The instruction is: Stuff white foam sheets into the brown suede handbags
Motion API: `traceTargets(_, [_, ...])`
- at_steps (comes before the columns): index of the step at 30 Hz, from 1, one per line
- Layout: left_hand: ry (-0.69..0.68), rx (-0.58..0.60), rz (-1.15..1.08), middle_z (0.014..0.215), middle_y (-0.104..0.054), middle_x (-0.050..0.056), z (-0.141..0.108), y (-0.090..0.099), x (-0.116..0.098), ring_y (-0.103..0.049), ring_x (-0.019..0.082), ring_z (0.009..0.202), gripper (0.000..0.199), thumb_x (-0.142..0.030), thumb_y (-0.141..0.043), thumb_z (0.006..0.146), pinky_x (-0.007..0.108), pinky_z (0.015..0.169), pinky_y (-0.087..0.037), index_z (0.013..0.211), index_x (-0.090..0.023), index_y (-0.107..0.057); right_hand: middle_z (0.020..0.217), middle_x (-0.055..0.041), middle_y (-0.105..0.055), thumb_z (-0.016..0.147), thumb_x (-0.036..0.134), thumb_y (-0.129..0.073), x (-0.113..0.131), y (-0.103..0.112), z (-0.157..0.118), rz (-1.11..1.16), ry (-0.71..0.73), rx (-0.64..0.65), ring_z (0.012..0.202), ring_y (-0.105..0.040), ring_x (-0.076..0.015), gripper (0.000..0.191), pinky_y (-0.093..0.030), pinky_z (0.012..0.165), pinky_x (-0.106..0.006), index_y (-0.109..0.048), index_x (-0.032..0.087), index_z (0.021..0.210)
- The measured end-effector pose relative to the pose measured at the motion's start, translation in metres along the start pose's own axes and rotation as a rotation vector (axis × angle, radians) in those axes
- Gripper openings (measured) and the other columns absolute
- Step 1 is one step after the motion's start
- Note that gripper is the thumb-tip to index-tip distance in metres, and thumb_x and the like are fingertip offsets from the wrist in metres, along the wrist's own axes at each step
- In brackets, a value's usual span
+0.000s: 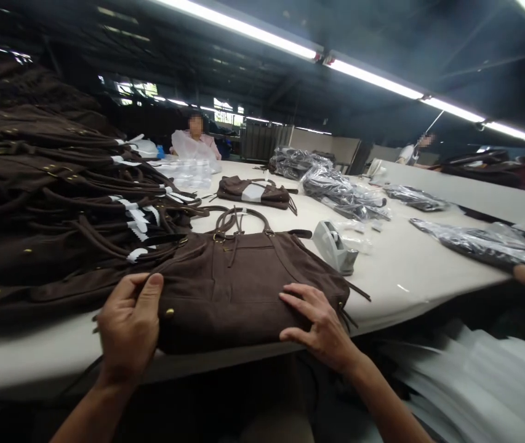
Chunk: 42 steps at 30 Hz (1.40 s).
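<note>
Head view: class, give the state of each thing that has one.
Front bag: unwrapped, lying down
Left hand: closed on front bag
Right hand: open, on front bag
Bag pile: stacked
Middle bag: pale band across
Shiny bags: in clear plastic
Tape dispenser: set down
Ceiling lights: lit

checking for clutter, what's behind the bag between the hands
Behind the front bag: a second brown bag and, toward the right, a grey tape dispenser. The tabletop beneath the front bag is covered.

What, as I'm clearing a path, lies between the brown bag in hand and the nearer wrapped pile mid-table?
A grey tape dispenser, with clear plastic beside it, stands between the brown bag and the wrapped pile; the head view shows it.
</note>
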State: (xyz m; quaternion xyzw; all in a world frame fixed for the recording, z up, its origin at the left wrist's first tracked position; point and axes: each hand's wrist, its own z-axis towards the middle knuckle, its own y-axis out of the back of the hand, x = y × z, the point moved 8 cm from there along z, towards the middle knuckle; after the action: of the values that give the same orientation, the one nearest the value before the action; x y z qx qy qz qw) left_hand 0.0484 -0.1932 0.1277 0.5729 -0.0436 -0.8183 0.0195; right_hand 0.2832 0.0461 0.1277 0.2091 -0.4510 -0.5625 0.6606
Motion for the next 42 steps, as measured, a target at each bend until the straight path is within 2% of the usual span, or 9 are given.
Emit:
traceTargets(6, [0.090, -0.086, -0.046, 0.058, -0.049, -0.006, -0.003, 0.012, -0.025, -0.042, 0.009, 0.049, 0.034, -0.050, -0.067, 0.069, 0.020, 0.044, -0.031, 0.080, -0.018, -0.062, 0.118, -0.0092, -0.065, 0.058, 0.063, -0.083, 0.019, 0.001, 0.016, 0.087, 0.019, 0.187, 0.110, -0.058, -0.0268, 0.087, -0.041, 0.104, -0.043, -0.060, 0.021, 0.130])
traceTargets(9, [0.037, -0.123, -0.025, 0.063, -0.052, -0.004, 0.004, 0.015, -0.023, -0.043, 0.009, 0.055, 0.031, -0.046, -0.066, 0.069, 0.020, 0.049, -0.035, 0.078, -0.017, -0.062, 0.103, -0.0080, -0.066, 0.058, 0.066, -0.081, 0.018, -0.015, 0.020, 0.040, 0.002, 0.210, 0.096, -0.060, -0.0244, 0.074, -0.048, 0.088, -0.037, -0.067, 0.019, 0.114])
traceTargets(13, [-0.012, -0.147, 0.036, 0.063, -0.051, -0.005, 0.010, 0.016, -0.016, -0.042, 0.009, 0.057, 0.030, -0.046, -0.064, 0.071, 0.021, 0.052, -0.034, 0.078, -0.017, -0.063, 0.082, -0.0043, -0.064, 0.082, 0.056, -0.068, 0.021, -0.048, 0.022, -0.033, 0.015, 0.202, 0.081, -0.060, -0.0195, 0.041, -0.045, 0.076, -0.031, -0.064, 0.016, 0.088])
traceTargets(15, [-0.041, -0.167, 0.094, 0.063, -0.051, -0.004, 0.014, 0.020, -0.013, -0.043, 0.010, 0.059, 0.029, -0.045, -0.062, 0.073, 0.022, 0.054, -0.034, 0.076, -0.016, -0.063, 0.080, -0.0032, -0.064, 0.087, 0.054, -0.063, 0.022, -0.058, 0.024, -0.021, 0.000, 0.240, 0.079, -0.060, -0.0181, 0.037, -0.044, 0.073, -0.029, -0.063, 0.017, 0.087])
traceTargets(21, [-0.063, -0.249, 0.151, 0.067, -0.054, -0.003, 0.034, 0.037, 0.004, -0.047, 0.012, 0.064, 0.024, -0.040, -0.061, 0.076, 0.025, 0.064, -0.039, 0.078, -0.016, -0.063, 0.105, -0.0062, -0.062, 0.056, 0.072, -0.078, 0.042, -0.044, 0.033, 0.125, 0.024, 0.307, 0.098, -0.058, -0.0238, 0.082, -0.047, 0.087, -0.033, -0.061, 0.020, 0.117])
traceTargets(25, [-0.091, -0.246, 0.175, 0.067, -0.055, -0.003, 0.037, 0.037, 0.010, -0.049, 0.013, 0.065, 0.026, -0.043, -0.059, 0.078, 0.026, 0.063, -0.039, 0.077, -0.017, -0.063, 0.113, -0.0109, -0.059, 0.051, 0.070, -0.083, 0.053, -0.055, 0.024, 0.020, 0.027, 0.330, 0.104, -0.055, -0.0299, 0.094, -0.043, 0.097, -0.046, -0.057, 0.016, 0.124])
traceTargets(31, [-0.066, -0.168, 0.148, 0.063, -0.052, -0.004, 0.031, 0.036, 0.003, -0.045, 0.012, 0.060, 0.028, -0.046, -0.060, 0.076, 0.024, 0.058, -0.036, 0.076, -0.018, -0.063, 0.109, -0.0089, -0.062, 0.055, 0.047, -0.090, 0.048, -0.074, 0.024, -0.115, -0.077, 0.420, 0.099, -0.057, -0.0287, 0.075, -0.044, 0.091, -0.041, -0.057, 0.017, 0.115])
traceTargets(37, [-0.280, -0.129, 0.406, 0.067, -0.058, 0.000, 0.051, 0.042, -0.003, -0.053, 0.015, 0.063, 0.032, -0.050, -0.052, 0.080, 0.025, 0.063, -0.037, 0.079, -0.020, -0.062, 0.075, -0.0001, -0.064, 0.070, 0.026, -0.080, 0.036, -0.054, 0.075, -0.084, -0.187, 0.420, 0.069, -0.058, -0.0174, 0.028, -0.035, 0.061, -0.026, -0.061, 0.019, 0.089])
traceTargets(42, [-0.322, 0.044, 0.773, 0.066, -0.058, 0.004, 0.087, 0.023, 0.012, -0.056, 0.021, 0.062, 0.040, -0.053, -0.043, 0.088, 0.028, 0.062, -0.037, 0.090, -0.019, -0.062, 0.066, 0.0032, -0.062, 0.068, 0.031, -0.082, 0.033, -0.074, 0.120, 0.218, -0.139, 0.656, 0.066, -0.056, -0.0136, 0.023, -0.035, 0.058, -0.022, -0.067, 0.018, 0.078])
